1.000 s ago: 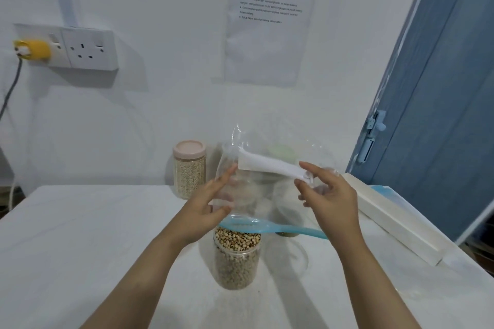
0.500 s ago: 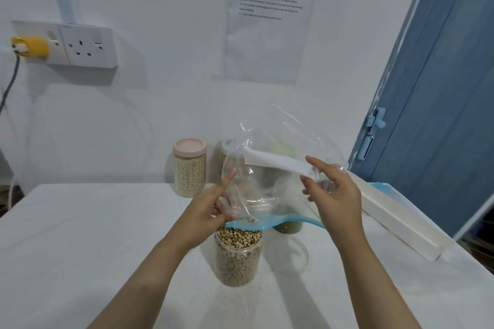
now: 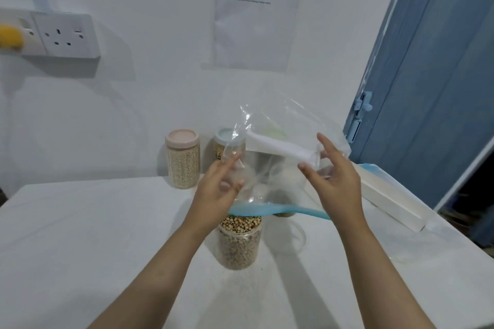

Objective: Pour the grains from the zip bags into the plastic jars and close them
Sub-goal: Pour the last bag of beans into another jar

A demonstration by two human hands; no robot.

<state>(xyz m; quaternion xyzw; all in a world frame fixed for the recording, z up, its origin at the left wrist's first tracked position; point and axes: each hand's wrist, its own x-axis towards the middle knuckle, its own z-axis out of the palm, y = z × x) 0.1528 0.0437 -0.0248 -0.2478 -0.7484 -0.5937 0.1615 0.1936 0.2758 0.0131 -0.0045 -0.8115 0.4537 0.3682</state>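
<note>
Both hands (image 3: 216,189) (image 3: 334,181) grip clear zip bag (image 3: 280,147) — emptied, blue seal downward.

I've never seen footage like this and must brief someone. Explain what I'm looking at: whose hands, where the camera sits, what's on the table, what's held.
No machine here: a person wears a camera on the head, looking forward and down at their own hands. Both hands, left and right, hold an upturned clear zip bag, its blue zip edge hanging just above an open jar of beans. The bag looks empty. On the white table behind stand a pink-lidded jar of grain and another jar, partly hidden. A white box lies to the right.
</note>
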